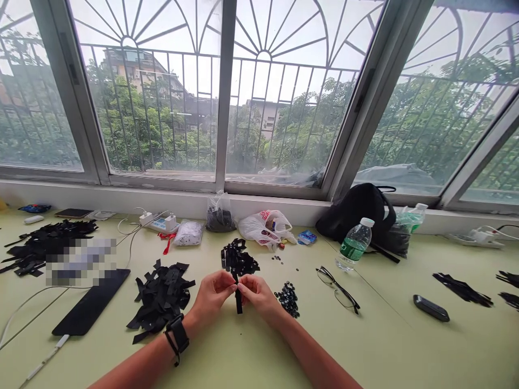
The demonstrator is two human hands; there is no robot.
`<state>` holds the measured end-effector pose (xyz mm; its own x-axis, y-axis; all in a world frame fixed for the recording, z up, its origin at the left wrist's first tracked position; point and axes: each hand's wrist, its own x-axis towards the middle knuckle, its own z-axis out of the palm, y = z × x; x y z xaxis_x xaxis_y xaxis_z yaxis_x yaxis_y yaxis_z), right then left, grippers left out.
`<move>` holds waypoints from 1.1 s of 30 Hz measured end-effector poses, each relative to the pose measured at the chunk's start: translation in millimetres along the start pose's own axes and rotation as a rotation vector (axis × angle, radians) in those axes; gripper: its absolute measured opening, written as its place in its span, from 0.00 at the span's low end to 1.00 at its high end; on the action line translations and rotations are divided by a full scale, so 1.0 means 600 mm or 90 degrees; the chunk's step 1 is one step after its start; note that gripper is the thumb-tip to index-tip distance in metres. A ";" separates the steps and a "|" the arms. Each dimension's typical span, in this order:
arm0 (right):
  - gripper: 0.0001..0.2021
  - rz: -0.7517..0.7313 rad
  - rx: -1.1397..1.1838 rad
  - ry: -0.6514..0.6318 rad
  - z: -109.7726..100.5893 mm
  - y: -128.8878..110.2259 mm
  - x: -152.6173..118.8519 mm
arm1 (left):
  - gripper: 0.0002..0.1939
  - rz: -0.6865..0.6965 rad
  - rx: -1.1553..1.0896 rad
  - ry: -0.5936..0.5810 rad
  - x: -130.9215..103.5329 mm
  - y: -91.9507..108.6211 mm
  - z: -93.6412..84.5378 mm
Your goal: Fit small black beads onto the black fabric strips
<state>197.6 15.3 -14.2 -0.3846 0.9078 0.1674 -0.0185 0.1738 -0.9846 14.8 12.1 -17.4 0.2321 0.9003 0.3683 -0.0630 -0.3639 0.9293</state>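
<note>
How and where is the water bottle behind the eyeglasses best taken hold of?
Probably around the green label of the bottle, from the near right: its round body stands upright, the black bag is close behind, and the eyeglasses lie in front.

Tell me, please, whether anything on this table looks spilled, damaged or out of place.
A few small, dark, round pieces lie scattered near the white plastic bag with red print, apart from the heap of shiny black round pieces, as if strayed. The narrow black strip being held shows no visible damage.
</note>
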 end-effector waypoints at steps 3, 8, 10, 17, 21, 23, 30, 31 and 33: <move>0.20 0.005 0.020 0.002 0.002 -0.003 -0.002 | 0.11 -0.008 -0.019 0.002 0.002 0.000 0.000; 0.21 0.019 0.034 0.037 0.007 0.000 0.002 | 0.11 -0.020 -0.033 0.031 0.005 0.003 0.001; 0.21 0.020 0.036 0.052 0.006 0.003 0.007 | 0.11 -0.032 -0.042 0.048 0.006 0.004 0.000; 0.20 0.006 0.043 0.130 -0.005 -0.006 0.014 | 0.18 -0.097 -0.058 -0.003 0.008 0.002 0.002; 0.18 -0.004 0.053 0.117 0.000 -0.017 0.010 | 0.16 -0.097 -0.037 -0.048 0.010 0.003 0.005; 0.18 -0.006 0.046 0.112 0.004 -0.019 0.009 | 0.17 -0.110 -0.029 -0.050 0.011 0.006 0.005; 0.20 -0.001 0.020 0.119 -0.003 -0.018 0.009 | 0.19 -0.163 -0.036 -0.086 0.010 0.015 0.002; 0.20 0.001 0.021 0.128 -0.005 -0.017 0.010 | 0.19 -0.166 -0.033 -0.090 0.010 0.015 0.002; 0.20 0.001 0.031 0.145 -0.010 -0.015 0.011 | 0.20 -0.167 -0.030 -0.091 0.011 0.014 0.002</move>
<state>200.5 21.9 -3.8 -0.1671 0.9716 0.1676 -0.0653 0.1587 -0.9852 17.1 14.4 -7.1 0.3809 0.9179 0.1112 -0.0271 -0.1091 0.9937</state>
